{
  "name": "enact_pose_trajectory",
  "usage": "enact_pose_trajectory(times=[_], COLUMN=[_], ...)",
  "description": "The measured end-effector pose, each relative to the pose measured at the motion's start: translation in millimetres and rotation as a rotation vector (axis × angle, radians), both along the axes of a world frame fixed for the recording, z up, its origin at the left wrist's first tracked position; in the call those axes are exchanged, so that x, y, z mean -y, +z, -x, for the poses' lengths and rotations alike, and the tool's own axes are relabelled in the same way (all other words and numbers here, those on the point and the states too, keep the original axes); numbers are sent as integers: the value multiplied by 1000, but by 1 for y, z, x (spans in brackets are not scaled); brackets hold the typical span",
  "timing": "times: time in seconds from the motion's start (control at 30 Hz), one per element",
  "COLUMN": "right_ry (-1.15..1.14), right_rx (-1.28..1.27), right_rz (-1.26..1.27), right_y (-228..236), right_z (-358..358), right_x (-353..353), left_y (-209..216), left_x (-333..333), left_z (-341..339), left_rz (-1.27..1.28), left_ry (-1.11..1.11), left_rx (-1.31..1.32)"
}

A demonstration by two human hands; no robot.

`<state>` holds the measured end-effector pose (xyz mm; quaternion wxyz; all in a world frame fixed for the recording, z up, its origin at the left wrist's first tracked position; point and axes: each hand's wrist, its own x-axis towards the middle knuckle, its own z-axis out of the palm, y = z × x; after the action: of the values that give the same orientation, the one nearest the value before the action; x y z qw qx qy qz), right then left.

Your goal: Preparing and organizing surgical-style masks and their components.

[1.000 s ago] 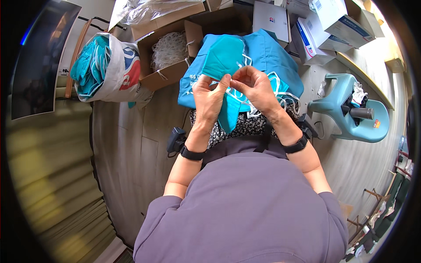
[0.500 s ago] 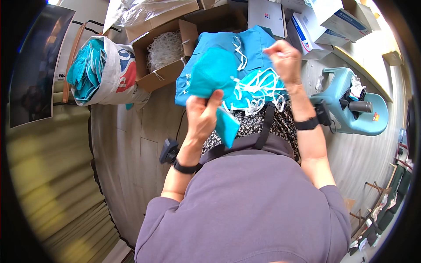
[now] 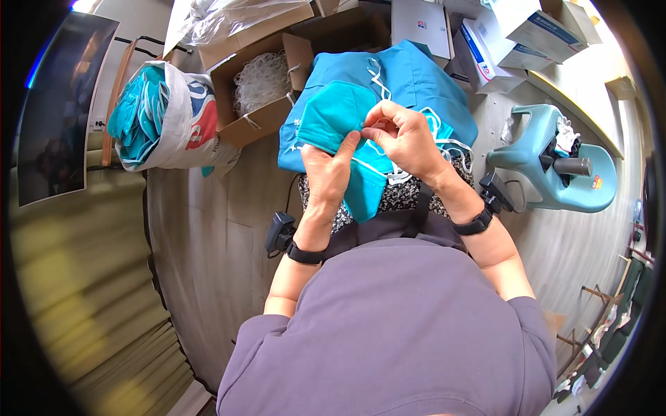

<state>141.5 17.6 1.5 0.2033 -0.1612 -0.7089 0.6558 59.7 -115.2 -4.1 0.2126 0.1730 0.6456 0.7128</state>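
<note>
A teal folded face mask (image 3: pixel 338 105) is in my left hand (image 3: pixel 326 173), gripped at its lower edge with the thumb on top. My right hand (image 3: pixel 411 144) is closed in a pinch at the mask's right edge, fingertips close to the left thumb. A speck of white shows there, but what the pinch holds is mostly hidden. Below the hands hangs another teal piece (image 3: pixel 365 195), beside a white elastic strap (image 3: pixel 372 168). More teal masks with white straps (image 3: pixel 438 126) lie partly behind my right hand, on a blue cloth (image 3: pixel 433 80) over my lap.
On the left stands a white bag (image 3: pixel 179 139) stuffed with teal masks. A cardboard box (image 3: pixel 253 123) beyond my lap holds a heap of white elastic loops (image 3: pixel 262 80). White boxes (image 3: pixel 489 66) stand at the back right. A blue-green plastic stool (image 3: pixel 531 149) carries small items.
My right hand has come down and left from its raised place onto the mask's edge, meeting my left thumb. The left hand still holds the mask.
</note>
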Motion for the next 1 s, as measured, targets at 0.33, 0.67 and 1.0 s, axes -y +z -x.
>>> enact_pose_trajectory(times=[0.33, 0.67, 1.0], right_ry=[-106, 215, 174], right_rx=[-45, -6, 14], right_rz=[-79, 401, -239], right_y=[-20, 5, 6], right_z=[-3, -7, 0], right_x=[-74, -8, -6], left_y=[52, 18, 27], left_x=[35, 16, 21], left_z=[14, 21, 20], left_rz=[-137, -31, 608], left_ry=[-241, -348, -268], left_rx=[435, 818, -648])
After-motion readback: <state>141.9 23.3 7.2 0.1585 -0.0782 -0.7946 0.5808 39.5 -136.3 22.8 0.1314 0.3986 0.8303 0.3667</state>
